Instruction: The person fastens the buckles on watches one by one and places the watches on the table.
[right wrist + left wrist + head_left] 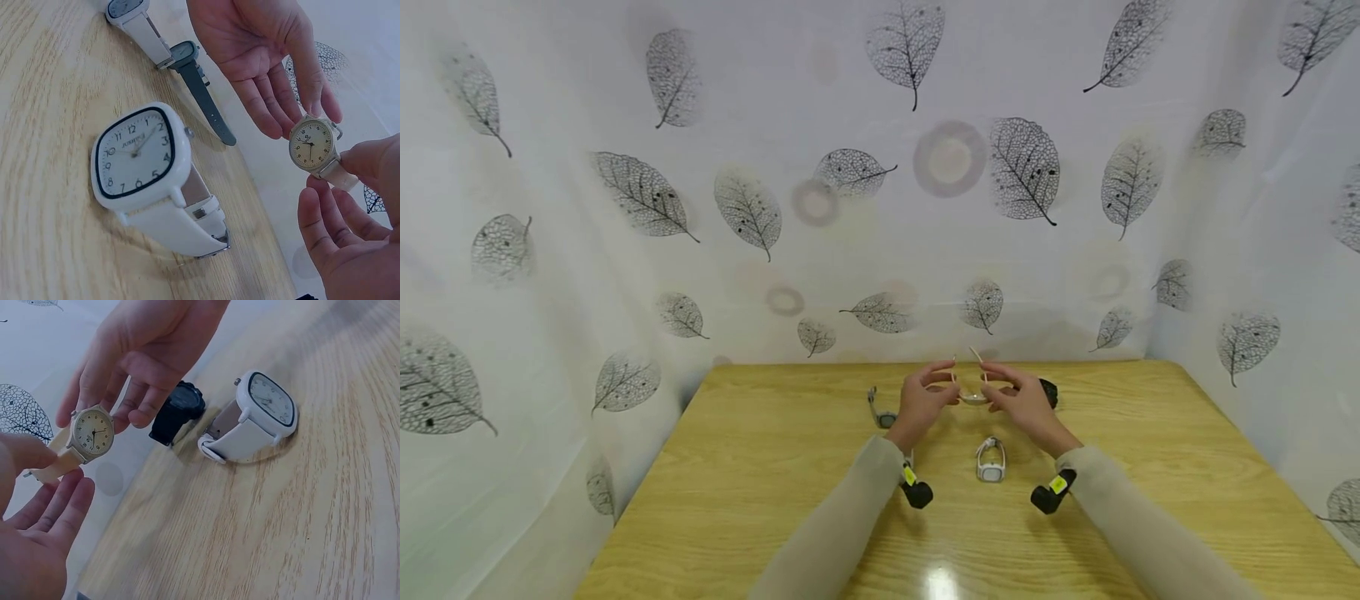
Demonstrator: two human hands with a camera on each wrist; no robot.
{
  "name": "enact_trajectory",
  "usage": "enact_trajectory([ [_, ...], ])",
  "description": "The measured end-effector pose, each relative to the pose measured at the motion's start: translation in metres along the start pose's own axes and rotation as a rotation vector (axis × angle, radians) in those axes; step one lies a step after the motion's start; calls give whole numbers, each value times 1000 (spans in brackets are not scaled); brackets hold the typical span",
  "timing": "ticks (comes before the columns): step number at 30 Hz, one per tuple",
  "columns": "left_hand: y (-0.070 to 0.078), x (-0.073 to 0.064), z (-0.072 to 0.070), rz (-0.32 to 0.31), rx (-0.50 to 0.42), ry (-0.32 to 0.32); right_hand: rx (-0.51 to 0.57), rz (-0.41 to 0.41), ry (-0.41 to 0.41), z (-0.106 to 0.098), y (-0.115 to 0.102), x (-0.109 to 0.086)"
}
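Both hands hold a round-faced wristwatch (974, 399) with a cream strap above the far part of the table. Its pale dial (94, 432) faces the wrist cameras, and the two loose strap ends point upward in the head view. My left hand (925, 402) pinches one side of the strap between thumb and fingers. On the other side, my right hand (1024, 407) pinches the strap close to the case. Below and between the wrists, a white square-faced watch (137, 156) stands on its buckled strap.
A grey-green watch (203, 94) lies left of the hands, its strap stretched out. Near it is another white watch (128, 9), mostly hidden by the left wrist in the head view. A black watch (181, 409) sits behind the right hand. Leaf-print curtain (865, 250) surrounds the wooden table (760, 467).
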State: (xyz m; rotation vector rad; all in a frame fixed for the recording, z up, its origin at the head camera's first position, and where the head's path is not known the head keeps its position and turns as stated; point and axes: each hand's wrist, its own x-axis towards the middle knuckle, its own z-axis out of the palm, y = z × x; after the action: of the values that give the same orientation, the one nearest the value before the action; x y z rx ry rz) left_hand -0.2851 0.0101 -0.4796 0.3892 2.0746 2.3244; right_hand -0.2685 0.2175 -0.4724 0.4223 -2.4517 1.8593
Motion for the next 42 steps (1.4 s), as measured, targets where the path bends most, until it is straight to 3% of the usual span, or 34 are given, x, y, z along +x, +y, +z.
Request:
enact_trajectory([
  [10, 3, 1, -4, -46, -8, 3, -9, -48, -37, 3, 1, -2],
  [16, 0, 3, -5, -1, -34, 36, -16, -52, -33, 6, -5, -5],
  [24, 1, 3, -4, 102, -44, 67, -22, -50, 34, 10, -15, -7],
  [35, 5, -5, -3, 77, 34, 0, 110, -51, 146, 10, -9, -1],
  [42, 6, -7, -3, 65, 39, 18, 132, -32, 178, 11, -10, -1],
])
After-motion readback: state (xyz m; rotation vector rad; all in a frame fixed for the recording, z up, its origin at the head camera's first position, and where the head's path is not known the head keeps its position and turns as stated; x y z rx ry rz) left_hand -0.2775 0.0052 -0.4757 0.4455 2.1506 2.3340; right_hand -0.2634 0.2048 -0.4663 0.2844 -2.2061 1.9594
